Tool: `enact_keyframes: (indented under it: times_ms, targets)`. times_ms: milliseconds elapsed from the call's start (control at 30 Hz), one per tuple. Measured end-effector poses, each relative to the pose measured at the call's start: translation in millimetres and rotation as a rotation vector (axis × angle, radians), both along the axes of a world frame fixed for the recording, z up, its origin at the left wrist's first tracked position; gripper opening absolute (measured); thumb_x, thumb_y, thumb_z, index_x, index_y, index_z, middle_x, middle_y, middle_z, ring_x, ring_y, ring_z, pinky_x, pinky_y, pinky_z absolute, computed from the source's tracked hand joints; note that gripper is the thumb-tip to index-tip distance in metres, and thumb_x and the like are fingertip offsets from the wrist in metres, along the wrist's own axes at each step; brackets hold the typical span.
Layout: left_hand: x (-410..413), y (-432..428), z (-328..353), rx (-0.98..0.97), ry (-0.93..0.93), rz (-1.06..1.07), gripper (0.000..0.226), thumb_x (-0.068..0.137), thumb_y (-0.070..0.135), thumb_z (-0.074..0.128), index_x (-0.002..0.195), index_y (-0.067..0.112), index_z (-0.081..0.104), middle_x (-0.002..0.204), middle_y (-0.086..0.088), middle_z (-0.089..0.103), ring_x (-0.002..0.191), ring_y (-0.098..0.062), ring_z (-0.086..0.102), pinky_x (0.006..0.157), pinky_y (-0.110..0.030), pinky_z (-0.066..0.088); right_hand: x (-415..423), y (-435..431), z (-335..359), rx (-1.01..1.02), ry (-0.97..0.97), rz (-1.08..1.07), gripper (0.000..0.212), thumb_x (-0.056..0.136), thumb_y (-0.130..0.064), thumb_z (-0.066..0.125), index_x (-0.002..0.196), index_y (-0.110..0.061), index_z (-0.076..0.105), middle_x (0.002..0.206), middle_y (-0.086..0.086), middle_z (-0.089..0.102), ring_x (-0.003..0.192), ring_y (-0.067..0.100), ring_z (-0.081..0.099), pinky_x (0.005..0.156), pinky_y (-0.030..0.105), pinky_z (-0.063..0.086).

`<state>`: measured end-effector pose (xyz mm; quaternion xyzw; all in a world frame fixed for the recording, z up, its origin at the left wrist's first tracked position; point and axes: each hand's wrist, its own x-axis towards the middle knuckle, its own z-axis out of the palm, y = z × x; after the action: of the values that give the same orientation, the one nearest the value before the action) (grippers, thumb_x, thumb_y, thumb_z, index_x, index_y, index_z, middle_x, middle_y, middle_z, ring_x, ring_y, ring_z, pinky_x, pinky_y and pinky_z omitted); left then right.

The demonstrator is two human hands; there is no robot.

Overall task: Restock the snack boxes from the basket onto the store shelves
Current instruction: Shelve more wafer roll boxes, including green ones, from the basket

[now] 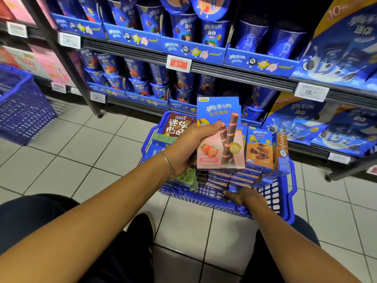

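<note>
The left hand [189, 148] grips a pink and blue strawberry wafer box [221, 123], thumb across its front and fingers behind. The box is upright, just above the blue basket [289, 193] on the tiled floor [81, 150]. The basket holds more boxes: a caramel-coloured box [259, 152] standing beside the raised one, a brown box [177, 124] at the far left, and flat ones stacked below. The right hand [244, 197] lies at the basket's near rim, fingers reaching onto the flat boxes; blur hides whether it grips one. The shelves [234, 72] behind carry blue cookie cups. A second basket [22, 107] sits far left.
</note>
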<state>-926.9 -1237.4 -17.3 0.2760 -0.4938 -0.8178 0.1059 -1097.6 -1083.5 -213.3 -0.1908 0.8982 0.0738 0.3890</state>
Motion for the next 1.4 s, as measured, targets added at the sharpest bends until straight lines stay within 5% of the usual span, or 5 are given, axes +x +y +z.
enact_keyframes:
  times_ms: [233, 500, 700, 1067, 1400]
  targets:
    - [3, -3, -1, -0.029, 0.006, 0.012, 0.031, 0.098, 0.036, 0.067, 0.114, 0.01, 0.069, 0.104, -0.015, 0.073, 0.088, -0.032, 0.07, 0.089, -0.044, 0.055, -2, 8, 18, -0.127, -0.094, -0.039, 0.077, 0.061, -0.08, 0.07, 0.11, -0.02, 0.067, 0.117, 0.008, 0.066, 0.108, 0.028, 0.064, 0.086, 0.034, 0.049]
    - [-4, -19, -17, -0.285, -0.066, 0.197, 0.054, 0.091, 0.023, 0.081, 0.135, 0.002, 0.058, 0.119, -0.014, 0.076, 0.099, -0.03, 0.076, 0.082, -0.042, 0.058, -14, 12, 94, -0.53, -0.252, -0.109, 0.055, 0.076, -0.065, 0.071, 0.041, -0.026, 0.054, 0.041, -0.012, 0.046, 0.036, 0.005, 0.044, 0.058, 0.029, 0.036]
    - [-4, -21, -25, -0.739, -0.133, 0.271, 0.042, 0.077, 0.047, 0.077, 0.109, 0.042, 0.051, 0.094, 0.032, 0.068, 0.09, 0.002, 0.068, 0.087, -0.033, 0.056, -13, 16, 166, -0.694, -0.114, -0.006, 0.037, 0.077, -0.061, 0.075, 0.093, -0.031, 0.062, 0.089, -0.015, 0.067, 0.078, 0.005, 0.065, 0.065, 0.027, 0.049]
    - [-15, -22, -38, -0.775, -0.068, 0.198, 0.058, 0.075, 0.064, 0.08, 0.12, 0.038, 0.055, 0.095, 0.012, 0.073, 0.083, -0.015, 0.07, 0.089, -0.057, 0.059, -1, 1, 256, -1.004, -0.088, 0.033, 0.053, 0.064, -0.076, 0.064, 0.094, -0.033, 0.066, 0.082, -0.008, 0.068, 0.066, 0.011, 0.062, 0.058, 0.031, 0.047]
    - [-21, -6, -43, -0.676, -0.087, 0.16, 0.006, 0.106, 0.041, 0.059, 0.109, 0.039, 0.063, 0.096, 0.03, 0.073, 0.089, 0.007, 0.072, 0.07, -0.008, 0.053, -8, -53, 289, -0.626, -0.071, 0.132, 0.055, 0.078, -0.064, 0.066, 0.081, -0.009, 0.066, 0.075, 0.005, 0.065, 0.063, 0.029, 0.065, 0.073, 0.05, 0.061]
